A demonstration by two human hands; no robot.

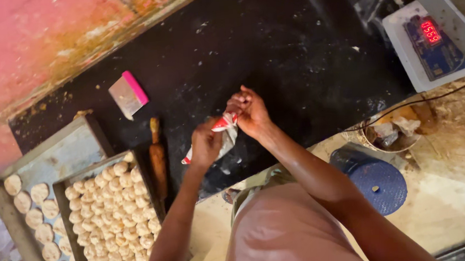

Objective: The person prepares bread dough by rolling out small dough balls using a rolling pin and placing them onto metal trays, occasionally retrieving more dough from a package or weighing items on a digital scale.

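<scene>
Both forearms reach up from the bottom of the view over a pinkish apron, meeting at a small packet. The right hand (251,113) is clenched around the top of a crumpled red-and-white plastic packet (223,135), pinching its upper end between the fingertips, while the left hand (206,145) is closed around the packet's lower part; the packet is held just above the near edge of the black surface (270,51), stretched between the two hands. Just left of the left hand a wooden rolling pin (158,158) lies on the surface, beside a metal tray (61,187) packed with small pale dough rounds (113,215). Left of that sits a second, larger metal tray (59,153) with a single column of flatter dough discs (36,215) along its left side. Farther up the surface lies a dough scraper (128,94) with a metal blade and pink handle. At the right end stands a digital scale (428,40) with a lit red display. Below the surface's near edge, on the floor to the right, stand a blue plastic stool (375,178) and a round bowl (391,133) holding scraps.
</scene>
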